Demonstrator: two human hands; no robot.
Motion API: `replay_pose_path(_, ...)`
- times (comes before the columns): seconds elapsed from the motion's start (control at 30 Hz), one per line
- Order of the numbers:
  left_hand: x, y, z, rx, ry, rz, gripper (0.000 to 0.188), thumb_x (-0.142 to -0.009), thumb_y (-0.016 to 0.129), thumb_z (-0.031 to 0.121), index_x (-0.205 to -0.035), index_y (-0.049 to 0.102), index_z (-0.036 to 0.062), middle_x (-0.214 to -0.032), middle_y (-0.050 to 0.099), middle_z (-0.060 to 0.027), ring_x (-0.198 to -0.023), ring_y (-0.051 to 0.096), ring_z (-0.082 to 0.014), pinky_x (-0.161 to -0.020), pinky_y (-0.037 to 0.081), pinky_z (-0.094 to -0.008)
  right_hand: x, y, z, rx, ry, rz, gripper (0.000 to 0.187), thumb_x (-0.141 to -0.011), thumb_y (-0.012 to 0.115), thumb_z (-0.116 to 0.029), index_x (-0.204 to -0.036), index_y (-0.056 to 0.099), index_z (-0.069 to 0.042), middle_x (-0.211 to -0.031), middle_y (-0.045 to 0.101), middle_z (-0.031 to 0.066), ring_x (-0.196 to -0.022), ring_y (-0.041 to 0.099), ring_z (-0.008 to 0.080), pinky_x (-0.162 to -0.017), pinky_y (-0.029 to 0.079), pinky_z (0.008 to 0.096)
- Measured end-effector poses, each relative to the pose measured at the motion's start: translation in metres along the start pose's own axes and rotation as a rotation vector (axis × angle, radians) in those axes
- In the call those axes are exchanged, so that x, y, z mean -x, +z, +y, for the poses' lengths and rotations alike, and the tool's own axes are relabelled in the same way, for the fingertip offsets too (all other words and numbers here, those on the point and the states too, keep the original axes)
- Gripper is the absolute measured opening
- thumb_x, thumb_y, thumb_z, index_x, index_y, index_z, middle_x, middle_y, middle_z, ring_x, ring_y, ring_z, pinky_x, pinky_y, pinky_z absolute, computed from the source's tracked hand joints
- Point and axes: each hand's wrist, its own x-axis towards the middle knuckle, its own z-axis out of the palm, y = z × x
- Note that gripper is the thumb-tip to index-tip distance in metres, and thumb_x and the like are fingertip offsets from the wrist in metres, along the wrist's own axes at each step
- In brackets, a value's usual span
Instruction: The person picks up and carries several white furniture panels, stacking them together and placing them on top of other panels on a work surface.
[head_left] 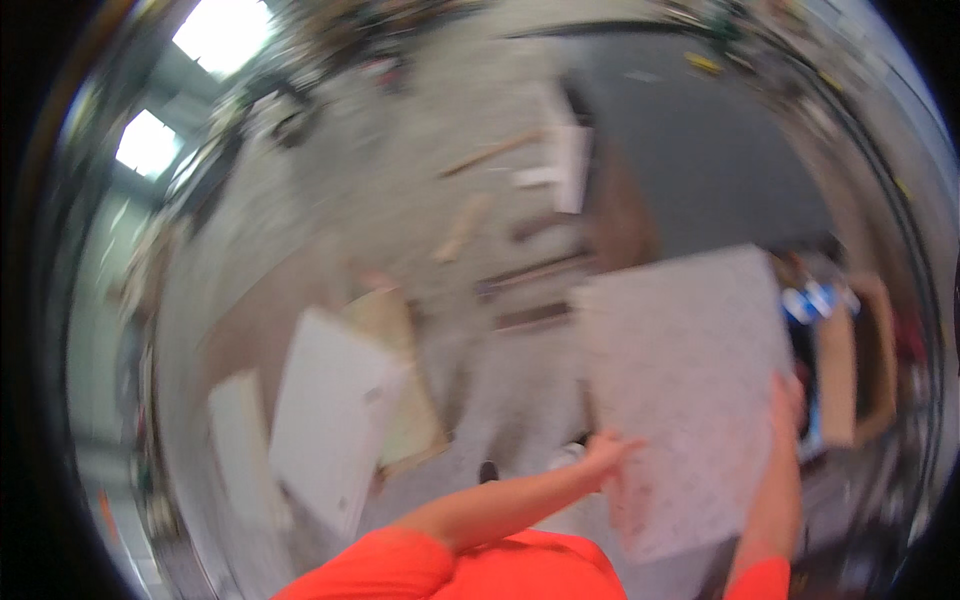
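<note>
A large pale rectangular panel (690, 370) with faint marks on its face is between my two hands, in front of me and to the right. My left hand (612, 455) is closed on its left edge, with fingers lying over the face. On the opposite edge, my right hand (787, 400) is closed too, its fingers partly hidden and smeared by motion. The panel's far edge comes up against the dark grey tabletop (710, 150). Orange sleeves cover my upper arms.
White panels (335, 420) and a yellowish board (405, 385) lie at the left. Wood strips (490, 153) and dark bars (535, 275) are scattered on the concrete floor. An open cardboard box (860, 365) stands close by my right hand. A small yellow object (703, 63) is on the tabletop.
</note>
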Motion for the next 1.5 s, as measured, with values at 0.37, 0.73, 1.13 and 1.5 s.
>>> replay_pose_path(0.37,0.057,-0.176,-0.176,0.348,0.519,0.250,0.059,-0.095,0.071,0.037,-0.139,0.061,-0.0007,-0.134,0.066,-0.0125,-0.119,0.063,-0.0209,-0.098,0.052,-0.0360,0.116,0.226,-0.032,0.193,-0.789,0.313,0.078,-0.096,0.067,-0.042,-0.151,0.042,0.007,-0.156,0.042,0.0310,-0.144,0.041,0.0450,-0.122,0.029,0.0529)
replay_pose_path(0.73,0.337,-0.288,-0.639,1.322,0.176,1.160,0.024,-0.095,0.068,0.021,-0.109,0.072,0.0017,-0.094,0.072,-0.0052,-0.081,0.069,-0.0148,-0.076,0.056,-0.0303,0.691,0.376,-0.190,-0.205,-1.071,-1.074,0.059,-0.090,0.078,-0.034,-0.131,0.058,0.004,-0.118,0.065,0.0186,-0.112,0.061,0.0290,-0.100,0.047,0.0419)
replay_pose_path(1.13,0.440,-0.395,-0.774,1.434,0.232,1.448,0.016,-0.096,0.068,0.018,-0.093,0.071,0.0034,-0.083,0.067,-0.0024,-0.080,0.067,-0.0143,-0.074,0.055,-0.0306,0.911,0.451,-0.239,0.124,-0.810,-1.689,0.027,-0.096,0.074,-0.030,-0.102,0.074,-0.004,-0.085,0.067,0.0017,-0.075,0.060,0.0103,-0.067,0.049,0.0291)
replay_pose_path(1.5,0.448,-0.747,-0.778,0.540,0.259,1.345,0.041,-0.093,0.076,0.024,-0.122,0.069,-0.0038,-0.113,0.073,-0.0123,-0.103,0.068,-0.0186,-0.095,0.053,-0.0339,1.002,0.491,-0.230,0.056,-0.282,-1.759,0.028,-0.101,0.069,-0.032,-0.096,0.073,-0.005,-0.080,0.058,-0.0040,-0.069,0.046,0.0041,-0.058,0.035,0.0251)
